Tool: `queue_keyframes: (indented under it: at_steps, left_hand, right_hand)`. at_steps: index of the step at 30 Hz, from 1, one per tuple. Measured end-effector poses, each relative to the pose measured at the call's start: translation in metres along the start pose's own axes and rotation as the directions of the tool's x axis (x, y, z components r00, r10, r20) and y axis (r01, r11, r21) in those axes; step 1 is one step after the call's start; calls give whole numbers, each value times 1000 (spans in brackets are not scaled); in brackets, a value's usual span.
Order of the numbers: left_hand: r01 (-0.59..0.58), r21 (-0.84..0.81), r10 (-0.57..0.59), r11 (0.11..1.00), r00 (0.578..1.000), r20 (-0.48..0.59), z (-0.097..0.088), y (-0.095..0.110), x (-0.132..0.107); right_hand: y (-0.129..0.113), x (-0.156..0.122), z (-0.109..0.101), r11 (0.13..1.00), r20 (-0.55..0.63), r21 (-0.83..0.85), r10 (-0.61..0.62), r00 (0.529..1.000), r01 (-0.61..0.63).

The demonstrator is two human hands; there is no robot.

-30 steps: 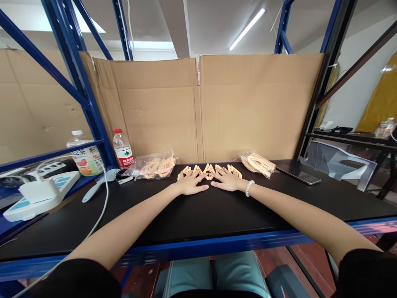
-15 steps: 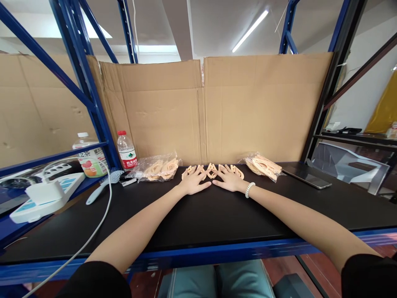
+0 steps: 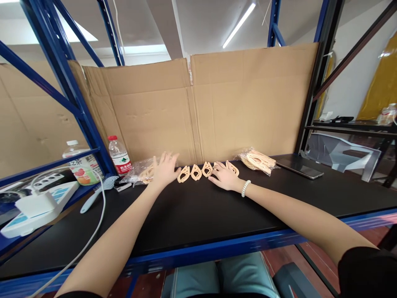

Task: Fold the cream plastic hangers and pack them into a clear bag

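Observation:
Several beige clips [image 3: 196,172], which look like large clothes pegs, lie in a row on the black table. My left hand [image 3: 164,170] has its fingers spread, just left of the row and in front of a clear plastic bag of clips [image 3: 145,176], partly covering it. It holds nothing, and I cannot tell whether it touches the bag. At the right end of the row, my right hand [image 3: 226,178] lies with its fingers stretched out over some of the clips, hiding parts of them. A second plastic bag of clips [image 3: 257,160] rests behind it on the right.
A phone [image 3: 299,168] lies at the right. On the left are a red-capped water bottle [image 3: 119,155], a pale blue brush [image 3: 96,195], a white power strip [image 3: 40,209] with a white cable [image 3: 98,225], and a juice bottle [image 3: 83,165]. A cardboard panel [image 3: 149,111] stands behind.
My left hand has moved off the clips, leftward and up toward the left bag, uncovering the left part of the row. My right hand stays over the clips. The view has shifted slightly.

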State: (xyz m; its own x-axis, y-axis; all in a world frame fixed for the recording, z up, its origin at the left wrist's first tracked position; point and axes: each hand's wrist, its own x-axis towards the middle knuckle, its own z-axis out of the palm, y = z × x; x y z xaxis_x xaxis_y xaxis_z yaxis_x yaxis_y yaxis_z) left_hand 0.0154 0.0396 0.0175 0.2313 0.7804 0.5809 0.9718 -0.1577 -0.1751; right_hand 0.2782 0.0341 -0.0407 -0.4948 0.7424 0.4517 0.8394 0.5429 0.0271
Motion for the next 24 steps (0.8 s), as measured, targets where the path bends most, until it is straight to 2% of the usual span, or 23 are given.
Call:
queue_keyframes:
  at_steps: [3, 5, 8, 11, 16, 21, 24]
  left_hand:
    - [236, 83, -241, 968, 969, 47, 1, -14, -2]
    - [319, 93, -328, 943, 938, 114, 2, -21, -3]
    - [350, 50, -352, 935, 907, 232, 2, -26, -2]
    - [356, 21, -348, 934, 896, 277, 2, -27, -1]
    - [303, -26, -294, 953, 940, 173, 1, -24, -2]
    - [302, -71, -296, 951, 952, 78, -1, -24, -3]
    - [213, -135, -214, 968, 977, 5, -6, -19, -2]
  right_hand:
    - [-4, -1, -3, 999, -27, 7, -31, 999, 31]
    - [-6, -1, -6, 999, -53, -4, -45, 998, 45]
    - [-7, -2, -11, 998, -75, -17, -55, 996, 54]
    - [-8, -4, -18, 999, -75, -13, -40, 996, 39]
    - [-5, -7, -29, 1000, -51, 7, -7, 999, 7]
    - [4, -7, -35, 998, -77, 46, 45, 996, -42]
    - [13, -8, -37, 987, -99, 152, 67, 993, -51]
